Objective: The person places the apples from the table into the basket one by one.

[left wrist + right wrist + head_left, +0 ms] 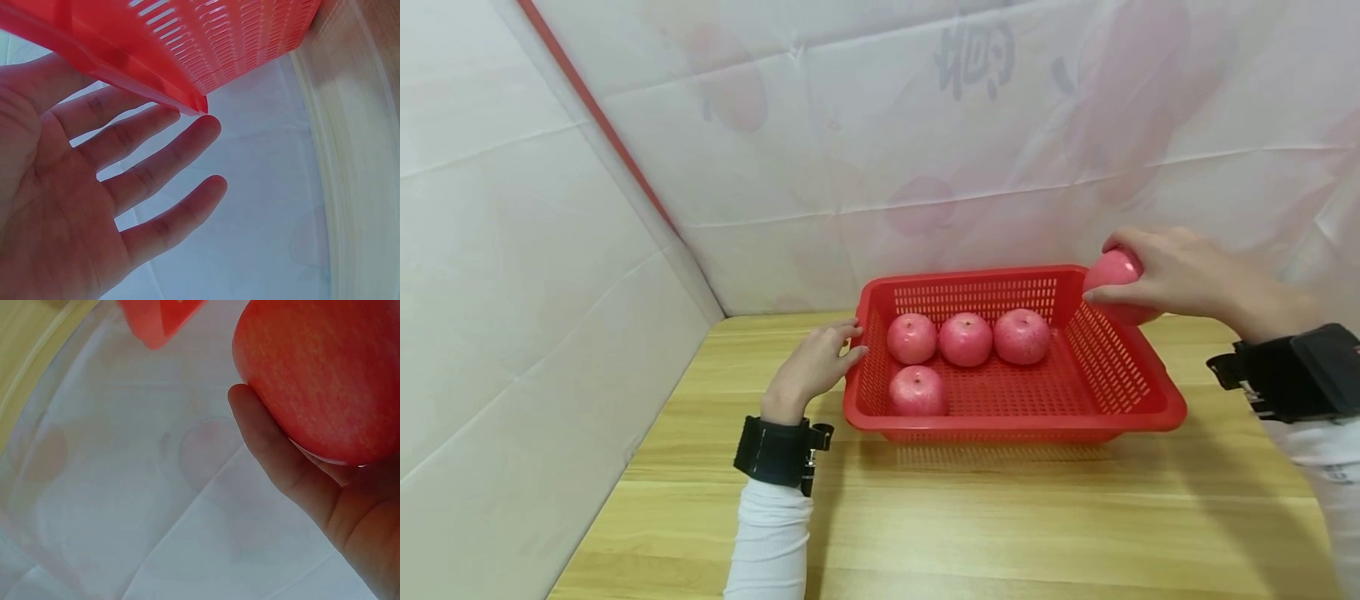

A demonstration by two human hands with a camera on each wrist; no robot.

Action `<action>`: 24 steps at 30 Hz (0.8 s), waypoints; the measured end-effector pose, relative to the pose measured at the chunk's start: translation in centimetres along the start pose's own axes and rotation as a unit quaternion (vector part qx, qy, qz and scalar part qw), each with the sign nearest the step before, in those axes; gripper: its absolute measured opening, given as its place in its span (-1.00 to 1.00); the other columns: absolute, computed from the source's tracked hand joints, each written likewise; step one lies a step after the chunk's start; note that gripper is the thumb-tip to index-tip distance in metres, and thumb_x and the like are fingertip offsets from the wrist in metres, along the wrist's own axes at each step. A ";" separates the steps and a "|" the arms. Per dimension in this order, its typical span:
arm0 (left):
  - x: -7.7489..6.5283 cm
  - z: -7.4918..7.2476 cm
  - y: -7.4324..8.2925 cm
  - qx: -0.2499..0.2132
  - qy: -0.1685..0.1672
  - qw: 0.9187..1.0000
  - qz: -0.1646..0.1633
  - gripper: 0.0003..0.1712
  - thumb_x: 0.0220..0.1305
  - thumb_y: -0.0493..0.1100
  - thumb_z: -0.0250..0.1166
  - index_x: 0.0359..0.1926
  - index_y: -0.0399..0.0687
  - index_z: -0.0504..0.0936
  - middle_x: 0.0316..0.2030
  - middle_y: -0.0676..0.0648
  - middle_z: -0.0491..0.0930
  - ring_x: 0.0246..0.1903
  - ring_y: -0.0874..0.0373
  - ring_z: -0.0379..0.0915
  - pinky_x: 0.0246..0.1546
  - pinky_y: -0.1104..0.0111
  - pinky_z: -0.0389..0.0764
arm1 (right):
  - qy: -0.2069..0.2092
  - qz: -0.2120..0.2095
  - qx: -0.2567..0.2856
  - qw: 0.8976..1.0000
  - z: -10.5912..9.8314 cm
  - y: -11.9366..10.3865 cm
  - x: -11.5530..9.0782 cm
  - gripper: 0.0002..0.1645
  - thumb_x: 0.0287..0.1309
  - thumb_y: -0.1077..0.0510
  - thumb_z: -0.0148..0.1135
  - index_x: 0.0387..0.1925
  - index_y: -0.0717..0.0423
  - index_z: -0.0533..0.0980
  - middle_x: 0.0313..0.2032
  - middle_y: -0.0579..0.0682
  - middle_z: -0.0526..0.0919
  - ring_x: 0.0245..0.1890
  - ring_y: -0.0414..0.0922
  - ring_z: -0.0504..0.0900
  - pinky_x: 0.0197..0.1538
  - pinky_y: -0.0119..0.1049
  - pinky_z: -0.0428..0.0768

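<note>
A red plastic basket [1000, 422] with slotted walls stands on the table. Inside it, three pinkish-red apples line the back, among them the middle apple [966, 339]; another apple [917, 392] sits at the front left. My right hand [1187, 279] holds one more apple [1112, 271] above the basket's right end, thumb on the near side. That apple [325, 375] looks large and red in the right wrist view. At the basket's left end, my left hand [812, 362] touches the rim; its fingers [162, 169] are nearly straight and spread beneath the rim in the left wrist view.
The wooden table [962, 525] extends toward me in front of the basket. A pale printed sheet [820, 167] hangs right behind the basket, and another white sheet [535, 333] borders the table on the left.
</note>
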State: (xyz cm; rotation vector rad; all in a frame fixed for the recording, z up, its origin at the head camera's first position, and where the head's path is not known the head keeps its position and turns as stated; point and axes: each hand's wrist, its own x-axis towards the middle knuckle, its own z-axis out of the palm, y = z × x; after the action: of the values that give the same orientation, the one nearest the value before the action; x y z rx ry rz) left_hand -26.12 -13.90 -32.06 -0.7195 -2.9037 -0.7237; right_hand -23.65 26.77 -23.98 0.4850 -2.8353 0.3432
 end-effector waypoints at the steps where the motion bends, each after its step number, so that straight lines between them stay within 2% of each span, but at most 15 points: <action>1: 0.0 0.0 0.0 0.001 0.000 1.000 -0.001 -0.54 0.19 -0.15 0.19 0.11 -0.21 0.44 0.11 -0.18 0.40 -0.08 0.02 0.37 -0.15 0.22 0.57 | -0.002 0.000 0.001 1.000 0.0 -0.1 0.0 -0.40 -0.19 -0.18 0.36 -0.20 0.11 0.39 -0.44 0.04 0.51 -0.46 -0.04 0.44 -0.57 -0.21 0.45; 11: 0.0 0.1 -0.1 -0.008 0.000 1.000 0.003 -0.53 0.19 -0.18 0.20 0.11 -0.24 0.43 0.09 -0.19 0.41 -0.15 0.06 0.41 -0.22 0.26 0.60 | -0.002 -0.022 0.013 1.000 0.0 -2.3 0.8 -0.43 -0.13 -0.24 0.30 -0.19 0.02 0.39 -0.39 0.00 0.50 -0.42 -0.07 0.44 -0.51 -0.22 0.48; 24: 0.1 0.2 0.1 -0.005 -0.001 1.000 -0.003 -0.54 0.18 -0.17 0.20 0.11 -0.23 0.44 0.14 -0.18 0.37 -0.11 0.02 0.39 -0.21 0.25 0.59 | 0.001 -0.042 0.030 0.999 0.8 -4.5 1.7 -0.45 -0.16 -0.21 0.33 -0.22 0.03 0.40 -0.37 0.00 0.51 -0.35 -0.04 0.41 -0.50 -0.22 0.49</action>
State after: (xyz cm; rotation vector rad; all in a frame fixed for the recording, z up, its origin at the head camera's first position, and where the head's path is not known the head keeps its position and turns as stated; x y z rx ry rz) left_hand -26.16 -13.70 -32.14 -0.7149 -2.9074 -0.7387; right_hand -23.78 21.98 -23.41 0.6133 -2.7993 0.4128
